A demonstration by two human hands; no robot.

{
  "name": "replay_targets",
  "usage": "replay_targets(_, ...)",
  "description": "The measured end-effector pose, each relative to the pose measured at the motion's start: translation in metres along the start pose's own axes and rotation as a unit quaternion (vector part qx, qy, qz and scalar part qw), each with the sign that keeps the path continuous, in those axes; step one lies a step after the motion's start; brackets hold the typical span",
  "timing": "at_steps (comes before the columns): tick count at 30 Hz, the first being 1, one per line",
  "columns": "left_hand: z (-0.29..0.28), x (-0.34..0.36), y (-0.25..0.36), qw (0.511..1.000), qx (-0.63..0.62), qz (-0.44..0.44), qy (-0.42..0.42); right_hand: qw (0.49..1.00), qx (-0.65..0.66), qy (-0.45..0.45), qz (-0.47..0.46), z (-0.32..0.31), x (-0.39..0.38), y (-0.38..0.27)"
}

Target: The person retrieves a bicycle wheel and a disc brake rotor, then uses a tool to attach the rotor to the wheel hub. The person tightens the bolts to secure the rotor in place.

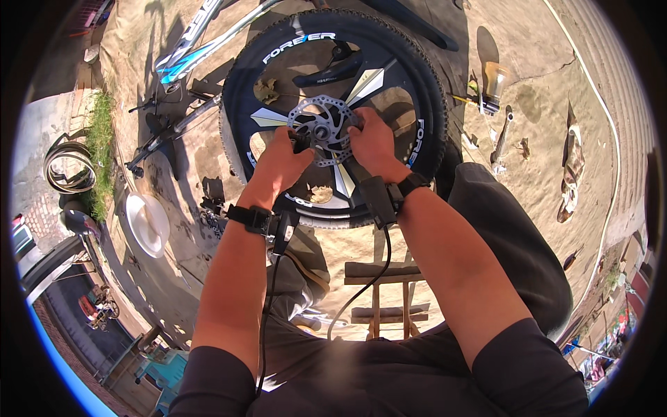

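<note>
Black wheel [322, 132], far rim: a word in bold white capitals [300, 46] with a blue accent, clearly legible
Wheel, right rim: matching white letters [421, 131], legible but partly hidden
Wheel, left and near rim: only fragments of white lettering [299, 201], not readable whole
Bicycle frame [182, 50], toward the grassy left edge of the tan ground [542, 181]: large dark letters [206, 15] on a white tube, only part of the word in view
Black part under the wheel [332, 72]: small pale lettering [326, 80], too fine to read
</note>
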State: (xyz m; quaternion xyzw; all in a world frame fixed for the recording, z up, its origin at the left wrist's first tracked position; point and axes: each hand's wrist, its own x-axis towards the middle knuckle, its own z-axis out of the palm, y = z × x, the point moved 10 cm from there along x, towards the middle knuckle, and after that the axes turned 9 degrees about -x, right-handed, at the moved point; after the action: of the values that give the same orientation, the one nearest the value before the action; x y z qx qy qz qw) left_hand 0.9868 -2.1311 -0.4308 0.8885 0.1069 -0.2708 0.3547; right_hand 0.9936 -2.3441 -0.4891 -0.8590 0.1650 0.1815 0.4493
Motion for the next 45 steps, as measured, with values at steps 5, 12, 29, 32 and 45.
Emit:
replay_targets(5, -0.002, -0.008, 0.015, 0.998, 0.062, 0.011, -0.005, 1.000, 0.002, 0.004, -0.005, -0.001, 0.000, 0.001)
replay_targets(12, -0.004, -0.013, 0.036, 0.983, 0.155, 0.100, 0.012, 1.000, 0.009, 0.004, -0.015, -0.001, -0.001, -0.002)
replay_targets(29, -0.006, -0.020, 0.071, 0.916, 0.299, 0.266, 0.035, 0.988, 0.034, -0.072, -0.132, 0.014, -0.042, -0.073)
replay_targets(32, -0.006, -0.020, 0.074, 0.909, 0.291, 0.297, 0.043, 0.986, 0.046, -0.108, -0.122, 0.026, -0.044, -0.082)
replay_targets(45, -0.011, -0.028, 0.079, 0.904, 0.292, 0.306, 0.062, 0.980, -0.046, -0.093, -0.169, 0.036, -0.040, -0.091)
